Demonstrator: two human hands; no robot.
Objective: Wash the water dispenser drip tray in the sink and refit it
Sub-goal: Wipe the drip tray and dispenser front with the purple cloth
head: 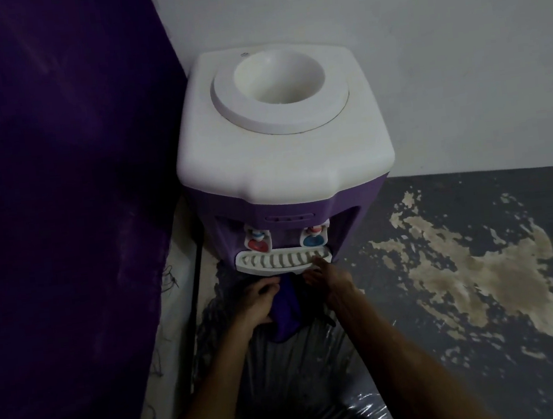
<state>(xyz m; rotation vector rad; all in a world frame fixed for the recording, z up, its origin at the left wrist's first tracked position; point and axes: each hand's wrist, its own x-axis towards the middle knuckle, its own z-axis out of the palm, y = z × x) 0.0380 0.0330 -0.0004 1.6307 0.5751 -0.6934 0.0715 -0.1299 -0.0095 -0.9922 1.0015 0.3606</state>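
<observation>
A white and purple water dispenser [280, 133] stands in a wall corner, with no bottle on top. Its white slotted drip tray [281, 260] sits at the front, under the two taps [312, 236]. My left hand [258, 301] is closed on a purple cloth [285, 311] just below the tray. My right hand [328, 281] reaches to the tray's right end, fingertips touching its front edge. Whether that hand grips the tray is unclear. The cloth hangs down between both hands.
A dark purple curtain [60, 199] fills the left side. A shiny black plastic sheet [304, 378] covers the surface under my arms. The grey floor [465, 274] at right has large worn pale patches. A black cable [198, 287] runs down left of the dispenser.
</observation>
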